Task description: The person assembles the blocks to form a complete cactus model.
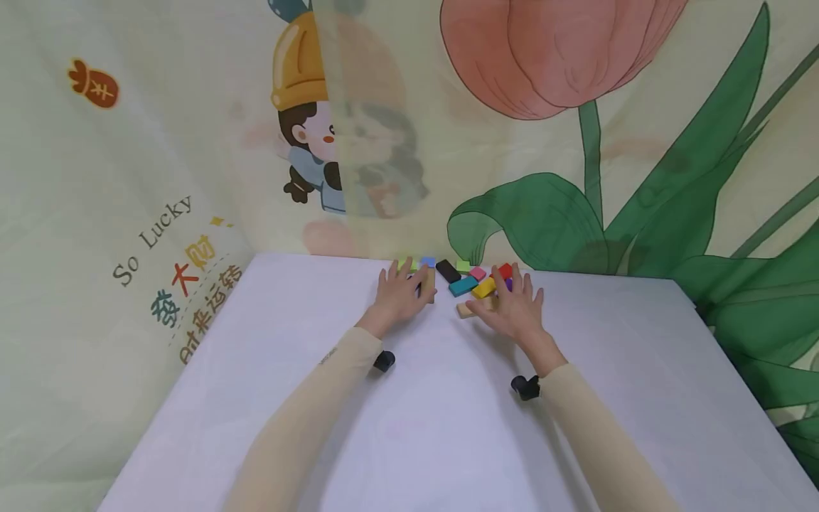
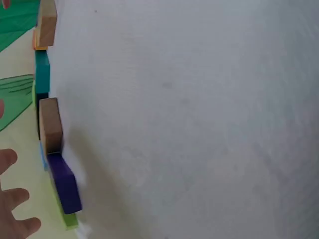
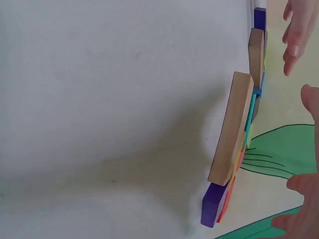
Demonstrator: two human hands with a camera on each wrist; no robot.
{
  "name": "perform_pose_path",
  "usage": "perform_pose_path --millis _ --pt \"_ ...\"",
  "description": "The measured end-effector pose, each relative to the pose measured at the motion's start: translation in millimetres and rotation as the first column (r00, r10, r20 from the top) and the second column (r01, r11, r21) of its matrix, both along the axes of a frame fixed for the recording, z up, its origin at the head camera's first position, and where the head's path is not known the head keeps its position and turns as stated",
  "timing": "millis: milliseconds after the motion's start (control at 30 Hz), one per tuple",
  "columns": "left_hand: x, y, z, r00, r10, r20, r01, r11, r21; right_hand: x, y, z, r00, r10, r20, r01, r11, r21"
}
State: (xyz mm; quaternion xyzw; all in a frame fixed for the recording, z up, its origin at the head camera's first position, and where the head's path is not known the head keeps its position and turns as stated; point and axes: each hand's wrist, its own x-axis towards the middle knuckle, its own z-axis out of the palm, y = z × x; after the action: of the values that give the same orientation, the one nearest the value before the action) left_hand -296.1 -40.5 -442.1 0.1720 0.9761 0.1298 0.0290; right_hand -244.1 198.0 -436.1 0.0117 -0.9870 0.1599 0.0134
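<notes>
Several small coloured blocks lie in a loose group at the table's back edge. My left hand [image 1: 399,297], fingers spread, hovers at the group's left side by an upright-looking wooden block [image 1: 428,286] and a dark purple block [image 2: 65,184]. On the other side my right hand [image 1: 517,313] has its fingers spread over a long wooden block [image 3: 232,129] and a second purple block [image 3: 214,205]. Between the hands are a black block [image 1: 448,271], a teal block [image 1: 463,286], a yellow block [image 1: 484,288] and a pink block [image 1: 477,273]. A red block [image 1: 505,271] shows behind the right fingers.
A white-covered table [image 1: 448,427] stretches from the blocks toward me. Right behind its back edge hangs a printed cloth [image 1: 397,235] with a tulip and a cartoon figure. Dark wrist cameras [image 1: 526,387] stick out inward from both sleeves, low over the table.
</notes>
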Motion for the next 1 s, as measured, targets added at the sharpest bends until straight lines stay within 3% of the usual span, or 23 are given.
perform_pose_path --millis 367,600,800,1000 --pt "-8.5 -9.3 -24.1 0.999 -0.011 0.034 0.011 1.0 -0.002 11.8 -7.7 -17.5 0.997 -0.056 -0.055 0.055 0.998 -0.013" --pt "-10.2 -6.0 -25.8 0.997 -0.039 0.068 0.033 0.996 0.078 17.3 -10.1 -20.4 0.986 -0.162 -0.026 0.159 0.983 -0.093" --pt "-12.8 -2.4 -25.0 0.995 -0.043 0.086 0.038 0.997 0.069 12.7 -14.8 -20.3 0.974 -0.22 0.057 0.227 0.961 -0.156" --pt "-13.8 -1.5 -24.3 0.992 -0.053 0.117 0.046 0.997 0.067 8.3 -21.9 -19.9 0.952 -0.287 0.105 0.301 0.94 -0.158"
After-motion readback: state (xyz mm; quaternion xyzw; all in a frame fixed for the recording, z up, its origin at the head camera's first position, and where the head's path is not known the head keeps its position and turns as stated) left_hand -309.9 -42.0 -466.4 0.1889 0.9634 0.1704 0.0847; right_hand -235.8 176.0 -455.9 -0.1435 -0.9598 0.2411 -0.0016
